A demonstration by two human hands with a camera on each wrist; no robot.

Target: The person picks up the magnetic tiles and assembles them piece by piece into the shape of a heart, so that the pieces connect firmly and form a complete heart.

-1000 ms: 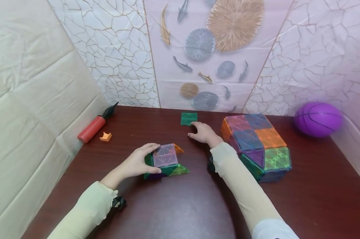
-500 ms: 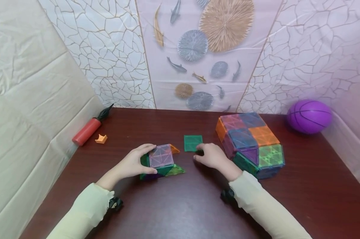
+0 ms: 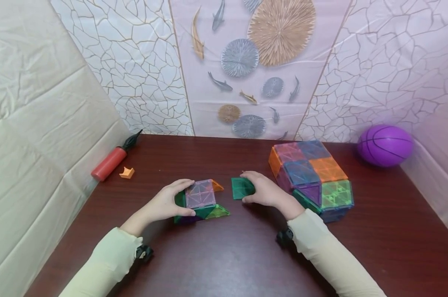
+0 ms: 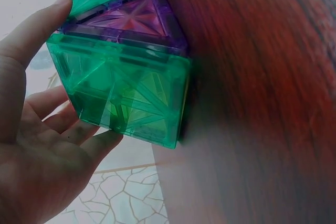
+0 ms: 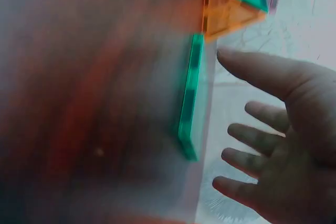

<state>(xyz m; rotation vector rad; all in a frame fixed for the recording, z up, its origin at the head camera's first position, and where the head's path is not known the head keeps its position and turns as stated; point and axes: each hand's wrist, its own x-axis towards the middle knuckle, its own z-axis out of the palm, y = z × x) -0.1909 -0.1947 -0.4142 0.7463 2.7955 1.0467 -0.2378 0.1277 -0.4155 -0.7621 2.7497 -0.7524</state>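
In the head view my left hand point(image 3: 169, 203) grips a small box of translucent magnetic tiles from its left side, thumb in front and fingers behind. Its top tile point(image 3: 200, 194) is pinkish-purple; an orange triangle point(image 3: 217, 185) and a lime triangle point(image 3: 219, 211) jut from its right. The left wrist view shows its green side tile point(image 4: 123, 93) and a purple triangle point(image 4: 131, 17). My right hand point(image 3: 266, 190) spreads thumb and fingers about a flat green square tile point(image 3: 240, 189) on the table. Whether the fingertips touch its edges, I cannot tell.
A larger magnetic-tile block point(image 3: 309, 177) stands right of my right hand. A purple ball point(image 3: 385, 145) sits at the far right. On the left lie a red hand pump point(image 3: 110, 163) and a small orange crown-shaped piece point(image 3: 126, 173). A patterned cloth point(image 3: 149, 74) hangs behind the table.
The green square tile has come from the table's back toward me, along with my right hand, whose thumb and fingers now spread about it. My left hand stays on the box.
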